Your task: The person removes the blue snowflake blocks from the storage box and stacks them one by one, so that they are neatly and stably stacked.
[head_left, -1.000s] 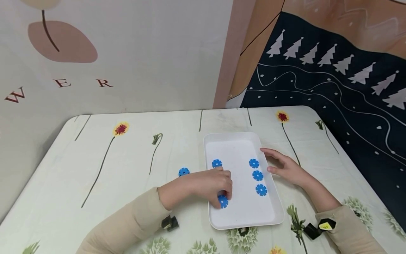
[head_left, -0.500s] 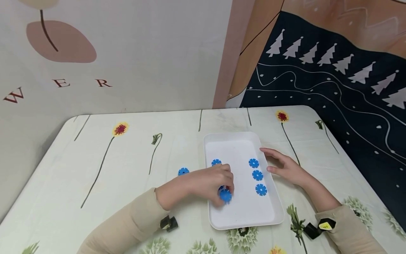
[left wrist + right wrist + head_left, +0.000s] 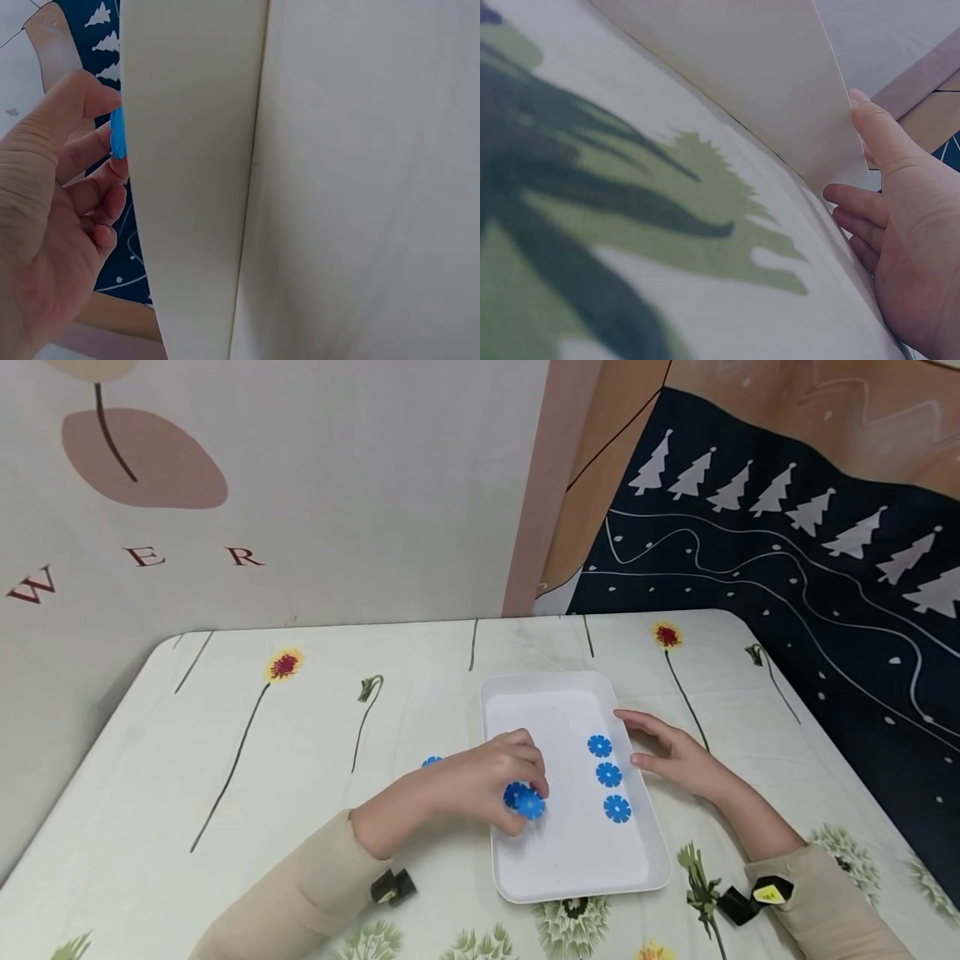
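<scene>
My left hand (image 3: 480, 781) is over the left side of the white tray (image 3: 570, 868), pinching a blue notched plastic disc (image 3: 531, 805) between thumb and fingers. That disc (image 3: 118, 136) shows edge-on in the left wrist view. Just behind it, a second blue disc (image 3: 513, 793) is partly covered by the held one. Along the tray's right side lie three more discs, with the middle disc (image 3: 609, 774) between the other two. My right hand (image 3: 678, 762) rests against the tray's right rim, fingers fairly straight and holding nothing.
Another blue disc (image 3: 432, 761) lies on the table left of the tray, partly hidden by my left forearm. A flower-print cloth (image 3: 315, 777) covers the table. A pale wall (image 3: 390, 527) stands behind it, with a dark tree-patterned hanging (image 3: 720, 552) at the right.
My left hand has lifted the disc from the tray's left front and moved it away from me, over the disc behind. It now hides the far-left disc. The right hand stays put.
</scene>
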A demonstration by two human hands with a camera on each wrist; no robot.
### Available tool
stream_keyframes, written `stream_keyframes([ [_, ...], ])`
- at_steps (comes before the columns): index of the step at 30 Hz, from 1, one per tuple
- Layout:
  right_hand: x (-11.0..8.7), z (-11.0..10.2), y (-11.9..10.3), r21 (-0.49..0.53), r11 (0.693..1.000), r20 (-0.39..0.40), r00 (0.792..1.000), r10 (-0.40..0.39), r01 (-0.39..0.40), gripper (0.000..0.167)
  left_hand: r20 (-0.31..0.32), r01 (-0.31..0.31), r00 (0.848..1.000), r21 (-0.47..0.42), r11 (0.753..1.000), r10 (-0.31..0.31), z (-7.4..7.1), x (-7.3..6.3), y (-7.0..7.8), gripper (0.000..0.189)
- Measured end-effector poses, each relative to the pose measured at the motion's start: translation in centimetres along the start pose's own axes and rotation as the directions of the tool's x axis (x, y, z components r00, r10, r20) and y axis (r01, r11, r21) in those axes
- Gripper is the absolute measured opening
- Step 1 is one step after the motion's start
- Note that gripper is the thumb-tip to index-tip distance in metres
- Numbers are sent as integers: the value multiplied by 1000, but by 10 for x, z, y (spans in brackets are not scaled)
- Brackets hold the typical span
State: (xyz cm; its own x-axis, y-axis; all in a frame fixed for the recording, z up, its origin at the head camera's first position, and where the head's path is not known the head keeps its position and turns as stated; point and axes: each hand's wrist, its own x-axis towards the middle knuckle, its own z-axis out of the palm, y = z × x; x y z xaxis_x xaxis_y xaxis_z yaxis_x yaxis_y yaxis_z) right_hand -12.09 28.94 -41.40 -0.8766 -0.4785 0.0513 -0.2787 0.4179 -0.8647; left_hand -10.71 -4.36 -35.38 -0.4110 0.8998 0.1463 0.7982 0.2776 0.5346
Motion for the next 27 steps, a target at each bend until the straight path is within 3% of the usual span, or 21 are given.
stream_keyframes([
  [6,0,0,0,2,1000,-1,1000,6,-6,59,-85,-5,996,-10,1000,4,-8,-8,2,25],
  [16,0,0,-1,3,999,-1,999,33,-33,60,-212,-32,977,0,999,32,-19,-30,-2,25],
  [21,0,0,-2,7,999,1,999,32,-32,60,-258,-8,966,-20,1000,3,-23,-43,-5,24],
  [27,0,0,-1,6,1000,1,1000,26,-26,60,-285,79,955,-31,996,-84,-26,-60,-9,22],
])
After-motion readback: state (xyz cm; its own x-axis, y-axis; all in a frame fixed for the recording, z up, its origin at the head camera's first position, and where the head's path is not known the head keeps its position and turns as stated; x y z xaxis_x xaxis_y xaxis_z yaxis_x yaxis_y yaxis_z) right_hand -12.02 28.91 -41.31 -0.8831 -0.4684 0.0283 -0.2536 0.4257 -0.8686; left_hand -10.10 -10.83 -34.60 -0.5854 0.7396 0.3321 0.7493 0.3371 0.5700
